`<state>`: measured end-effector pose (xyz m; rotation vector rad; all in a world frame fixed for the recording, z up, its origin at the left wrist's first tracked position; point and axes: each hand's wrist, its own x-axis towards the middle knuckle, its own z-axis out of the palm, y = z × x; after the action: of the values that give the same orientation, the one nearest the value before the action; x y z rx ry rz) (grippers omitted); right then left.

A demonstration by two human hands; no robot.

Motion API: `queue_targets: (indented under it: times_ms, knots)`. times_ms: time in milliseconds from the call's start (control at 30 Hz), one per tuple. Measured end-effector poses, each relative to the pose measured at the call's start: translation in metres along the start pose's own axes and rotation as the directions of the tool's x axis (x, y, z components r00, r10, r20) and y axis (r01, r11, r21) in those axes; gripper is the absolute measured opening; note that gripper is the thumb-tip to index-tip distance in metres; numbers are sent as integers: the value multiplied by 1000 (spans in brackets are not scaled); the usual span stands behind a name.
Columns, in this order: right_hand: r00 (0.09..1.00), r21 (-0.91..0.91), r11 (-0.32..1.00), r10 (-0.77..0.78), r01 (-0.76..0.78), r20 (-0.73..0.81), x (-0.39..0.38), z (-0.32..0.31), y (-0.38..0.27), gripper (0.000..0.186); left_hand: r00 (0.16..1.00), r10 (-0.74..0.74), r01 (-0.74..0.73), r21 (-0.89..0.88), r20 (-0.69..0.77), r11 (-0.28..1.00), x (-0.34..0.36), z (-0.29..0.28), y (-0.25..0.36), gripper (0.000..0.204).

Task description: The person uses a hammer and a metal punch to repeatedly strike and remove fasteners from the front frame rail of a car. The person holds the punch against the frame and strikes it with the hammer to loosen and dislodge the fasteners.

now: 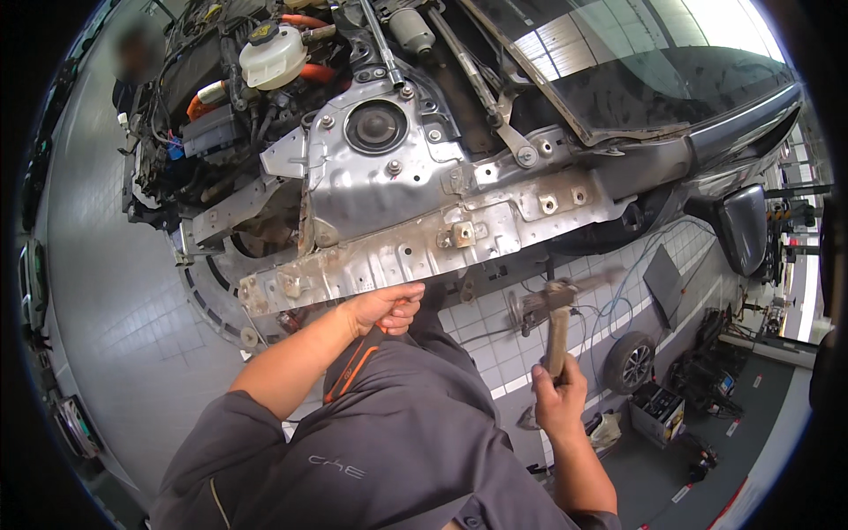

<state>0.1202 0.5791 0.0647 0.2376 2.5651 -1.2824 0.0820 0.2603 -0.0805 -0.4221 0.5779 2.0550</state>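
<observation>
My right hand [560, 394] is wrapped around the wooden handle of a hammer [556, 340], held upright to the right of my body. Its metal head is partly blurred. My left hand [386, 309] is closed just under the lower edge of a bare metal fender rail [406, 252] on a car. From that fist a tool with a black and orange handle [353, 371] slants down toward my body; its working end is hidden. The rail shows rust stains, holes and brackets. Behind it rises the strut tower [375, 172] with a round mount.
The engine bay holds a white coolant tank [272, 57] and orange cables. To the right are the windshield [654, 79] and side mirror [742, 230]. A wheel [631, 362] and a box [657, 413] rest on the floor. A blurred person [140, 53] is at the far left.
</observation>
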Motion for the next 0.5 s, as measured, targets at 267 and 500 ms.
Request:
queue_targets:
  times_ms: [267, 500]
  knots:
    - [936, -177, 924, -351, 339, -39, 12, 8, -18, 15, 988, 54, -26, -198, 142, 980, 15, -10, -11, 27]
    - [987, -386, 916, -59, 112, 146, 33, 23, -28, 31, 987, 61, -29, -210, 148, 977, 25, -8, -7, 25]
